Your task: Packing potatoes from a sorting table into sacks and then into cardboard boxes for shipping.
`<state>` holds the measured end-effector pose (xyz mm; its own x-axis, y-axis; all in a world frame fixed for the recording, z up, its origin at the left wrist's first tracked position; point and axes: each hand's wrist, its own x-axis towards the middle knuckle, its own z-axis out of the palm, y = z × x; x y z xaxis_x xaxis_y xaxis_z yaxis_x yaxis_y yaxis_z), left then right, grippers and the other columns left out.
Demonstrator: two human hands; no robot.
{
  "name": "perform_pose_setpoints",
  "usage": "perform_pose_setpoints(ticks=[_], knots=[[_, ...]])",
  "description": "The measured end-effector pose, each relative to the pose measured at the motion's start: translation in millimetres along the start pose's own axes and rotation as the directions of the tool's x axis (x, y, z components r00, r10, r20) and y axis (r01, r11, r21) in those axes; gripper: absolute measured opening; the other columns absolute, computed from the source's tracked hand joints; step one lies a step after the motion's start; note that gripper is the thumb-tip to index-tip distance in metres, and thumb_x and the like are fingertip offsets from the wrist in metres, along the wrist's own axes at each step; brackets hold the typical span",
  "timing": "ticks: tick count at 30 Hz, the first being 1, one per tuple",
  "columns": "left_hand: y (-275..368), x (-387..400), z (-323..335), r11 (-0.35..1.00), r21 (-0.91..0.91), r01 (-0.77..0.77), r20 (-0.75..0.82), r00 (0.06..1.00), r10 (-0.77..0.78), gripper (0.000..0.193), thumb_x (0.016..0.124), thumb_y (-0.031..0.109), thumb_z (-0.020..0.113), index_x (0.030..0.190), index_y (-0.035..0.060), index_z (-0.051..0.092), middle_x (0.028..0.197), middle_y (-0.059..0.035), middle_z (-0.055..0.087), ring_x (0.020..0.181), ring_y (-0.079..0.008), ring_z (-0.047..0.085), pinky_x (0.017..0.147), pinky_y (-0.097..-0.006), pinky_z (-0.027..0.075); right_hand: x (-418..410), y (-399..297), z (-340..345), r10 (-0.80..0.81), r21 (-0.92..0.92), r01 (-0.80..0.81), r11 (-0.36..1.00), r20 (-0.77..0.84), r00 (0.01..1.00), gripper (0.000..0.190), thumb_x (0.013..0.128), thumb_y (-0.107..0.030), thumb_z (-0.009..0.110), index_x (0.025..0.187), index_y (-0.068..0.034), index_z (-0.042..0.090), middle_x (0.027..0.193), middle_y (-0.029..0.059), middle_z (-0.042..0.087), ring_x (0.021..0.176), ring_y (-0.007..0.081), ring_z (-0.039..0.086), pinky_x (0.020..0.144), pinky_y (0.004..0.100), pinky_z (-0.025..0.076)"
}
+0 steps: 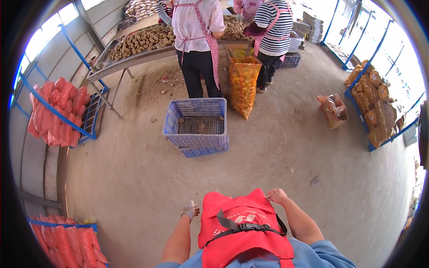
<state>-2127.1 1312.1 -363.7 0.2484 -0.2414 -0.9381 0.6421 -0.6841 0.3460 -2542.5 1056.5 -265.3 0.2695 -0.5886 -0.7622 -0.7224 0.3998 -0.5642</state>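
My left hand (pixel 191 210), in a pale partial glove, hangs beside the left edge of a red apron (pixel 234 209). Its thumb stands apart from the loosely bent fingers, and I see nothing in it. At the apron's upper right corner is my right hand (pixel 277 195), bare, with curled fingers; whether they pinch the cloth is unclear. The apron is strapped across my front with a black buckled belt (pixel 249 227). Ahead on the floor, a blue plastic crate (pixel 197 136) with a few brown, potato-like pieces in it sits on another blue crate (pixel 207 151).
Several people work at a long table (pixel 104 68) heaped with brown produce (pixel 147 40). A full orange mesh sack (pixel 246 83) stands behind them. Blue racks of filled red sacks (pixel 58 110) line the left; a rack of brown sacks (pixel 377 104) and an opened bag (pixel 333 110) are right.
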Motion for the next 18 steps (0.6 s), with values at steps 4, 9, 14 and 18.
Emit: perform_pose_setpoints(ticks=[4, 9, 14, 18], knots=[[-30.2, -16.0, -23.4, 0.99, -0.139, 0.036, 0.211, 0.977, -0.006, 0.045, 0.092, 0.052, 0.032, 0.069, 0.0138, 0.038, 0.055, -0.0042, 0.036, 0.049, -0.0215, 0.04, 0.044, -0.0332, 0.03, 12.8, 14.1, -7.0, -0.058, -0.025, 0.059, 0.998, 0.042, 0.997, 0.031, 0.09, -0.022, 0.048, 0.105, -0.001, 0.065, 0.09, 0.0148, 0.07, 0.073, 0.0187, 0.068, 0.059, 0.028, 0.051], [-52.9, -26.1, -9.1, 0.992, -0.13, 0.008, 0.249, 0.968, 0.025, 0.045, 0.091, 0.053, 0.03, 0.069, 0.0148, 0.035, 0.064, -0.0065, 0.04, 0.06, -0.0261, 0.042, 0.052, -0.0364, 0.034, 15.9, 33.4, -20.7, -0.009, -0.134, 0.015, 0.991, 0.047, 0.999, 0.03, 0.09, -0.02, 0.048, 0.104, 0.001, 0.064, 0.09, 0.016, 0.07, 0.071, 0.0196, 0.069, 0.059, 0.0285, 0.051], [-78.9, -6.2, -45.5, 0.965, -0.242, 0.102, 0.548, 0.835, 0.049, 0.044, 0.091, 0.054, 0.03, 0.075, 0.0133, 0.039, 0.074, -0.0118, 0.045, 0.07, -0.0317, 0.046, 0.06, -0.0402, 0.038, 28.8, 37.0, -18.2, -0.053, -0.078, 0.063, 0.995, 0.122, 0.991, 0.031, 0.089, -0.021, 0.048, 0.103, 0.002, 0.064, 0.089, 0.0162, 0.07, 0.071, 0.02, 0.069, 0.058, 0.0288, 0.051], [-86.3, -14.4, -37.0, 0.981, -0.192, 0.034, 0.409, 0.911, 0.048, 0.045, 0.091, 0.054, 0.03, 0.078, 0.0126, 0.041, 0.075, -0.0131, 0.046, 0.071, -0.0335, 0.046, 0.062, -0.0413, 0.039, 23.9, 30.5, -15.8, -0.152, -0.094, 0.171, 0.981, 0.18, 0.972, 0.032, 0.089, -0.023, 0.05, 0.103, 0.001, 0.065, 0.089, 0.016, 0.07, 0.072, 0.0203, 0.069, 0.058, 0.0294, 0.05]])
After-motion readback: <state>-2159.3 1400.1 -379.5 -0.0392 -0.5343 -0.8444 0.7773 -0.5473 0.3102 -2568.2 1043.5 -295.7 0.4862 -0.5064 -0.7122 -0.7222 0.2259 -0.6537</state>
